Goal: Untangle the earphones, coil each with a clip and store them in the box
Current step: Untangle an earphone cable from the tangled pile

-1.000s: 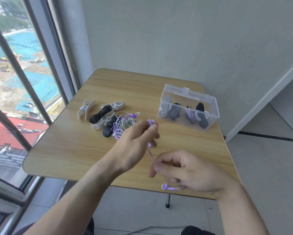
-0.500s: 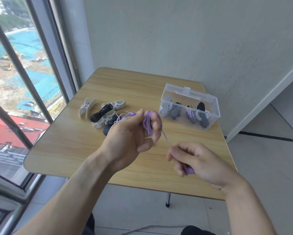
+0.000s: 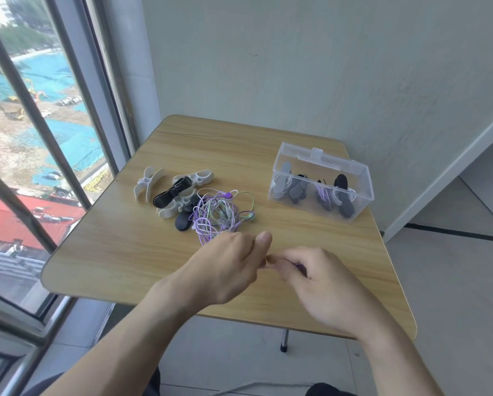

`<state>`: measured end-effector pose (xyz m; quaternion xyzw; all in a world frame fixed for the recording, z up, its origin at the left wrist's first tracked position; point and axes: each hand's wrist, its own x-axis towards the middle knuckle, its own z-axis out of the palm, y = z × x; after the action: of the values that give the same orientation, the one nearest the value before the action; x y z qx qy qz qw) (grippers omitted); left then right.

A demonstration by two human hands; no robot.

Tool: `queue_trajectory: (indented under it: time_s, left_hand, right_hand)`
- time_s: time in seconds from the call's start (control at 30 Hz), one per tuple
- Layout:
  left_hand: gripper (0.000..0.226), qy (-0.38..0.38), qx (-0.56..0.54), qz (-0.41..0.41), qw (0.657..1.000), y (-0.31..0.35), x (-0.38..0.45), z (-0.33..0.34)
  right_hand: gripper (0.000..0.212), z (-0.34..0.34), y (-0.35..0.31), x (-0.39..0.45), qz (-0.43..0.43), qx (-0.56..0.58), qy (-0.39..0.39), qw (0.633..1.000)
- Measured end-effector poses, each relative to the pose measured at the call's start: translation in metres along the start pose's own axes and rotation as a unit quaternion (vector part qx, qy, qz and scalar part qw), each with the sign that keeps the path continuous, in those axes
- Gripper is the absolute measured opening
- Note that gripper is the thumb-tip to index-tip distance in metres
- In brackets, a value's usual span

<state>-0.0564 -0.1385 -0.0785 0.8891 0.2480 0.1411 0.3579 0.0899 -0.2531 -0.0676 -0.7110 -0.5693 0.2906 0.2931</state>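
A tangle of purple, green and white earphone cables [image 3: 221, 214] lies mid-table. Beside it on the left sits a pile of white, black and grey clips [image 3: 176, 192]. A clear plastic box [image 3: 321, 182] at the right rear holds several coiled earphones in clips. My left hand [image 3: 228, 267] and my right hand [image 3: 311, 277] meet low over the near part of the table, fingertips together. Both pinch a purple earphone cable [image 3: 298, 265], of which only a short bit shows between the fingers. The rest of that cable is hidden inside my hands.
The wooden table [image 3: 125, 252] has rounded corners and stands against a grey wall. A window with metal bars runs along the left side. Bare floor lies to the right of the table.
Both hands came down and together near the table; the purple coil seen around my left fingers half a second ago is now hidden. The camera tilted, showing the tangle fully.
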Motion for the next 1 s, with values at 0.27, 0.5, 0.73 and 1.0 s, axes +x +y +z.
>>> queue_trajectory:
  time_s: [0.27, 0.5, 0.73, 1.0]
  left_hand:
    - [0.056, -0.032, -0.299, -0.139, 0.943, 0.011, 0.005, -0.008]
    - [0.051, 0.096, -0.384, -0.194, 0.898, 0.018, 0.009, -0.008]
    - [0.024, 0.186, -0.398, -0.198, 0.876, 0.02, 0.008, -0.011]
    - [0.041, 0.23, -0.341, -0.206, 0.888, 0.012, 0.011, 0.002]
  right_hand:
    - [0.014, 0.007, 0.003, 0.009, -0.032, 0.223, 0.096, 0.969]
    - [0.024, 0.045, -0.008, 0.01, -0.053, 0.235, 0.182, 0.953]
    - [0.023, 0.051, -0.016, 0.016, -0.153, 0.108, 0.254, 0.949]
    - [0.014, 0.064, -0.013, 0.029, -0.085, 0.042, 0.22, 0.971]
